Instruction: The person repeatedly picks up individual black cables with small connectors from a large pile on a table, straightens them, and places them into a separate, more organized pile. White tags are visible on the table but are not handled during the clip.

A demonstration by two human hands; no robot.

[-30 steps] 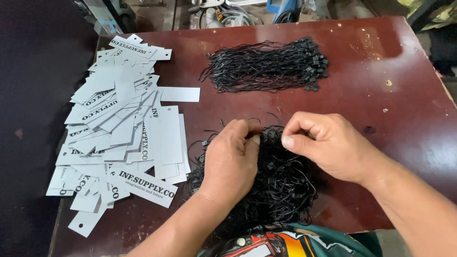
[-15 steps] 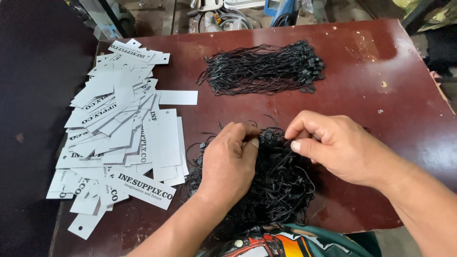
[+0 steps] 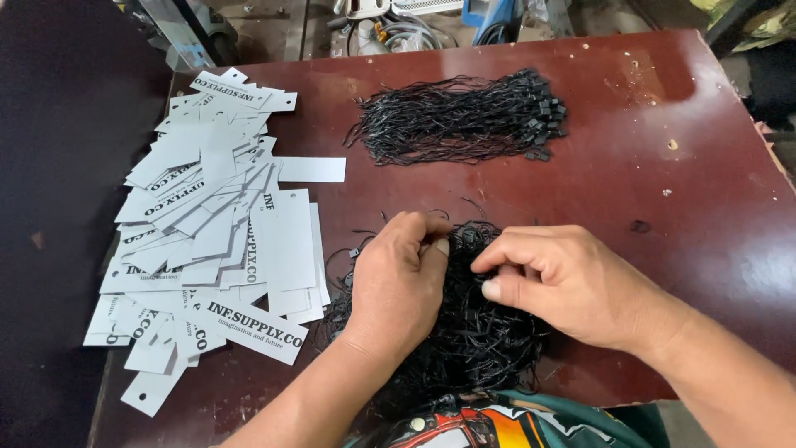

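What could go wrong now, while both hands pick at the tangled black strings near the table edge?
1. The left hand and right hand pull at a tangled pile of black strings; several strings may come up together or knot tighter.
2. This pile lies at the near table edge, so loose strings could slip off.
3. The white paper tags overlap loosely beside the left forearm; a nudge might scatter them.

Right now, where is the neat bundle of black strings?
In the head view the neat bundle of black strings lies at the far middle of the table, beyond both hands, right of the white tags.
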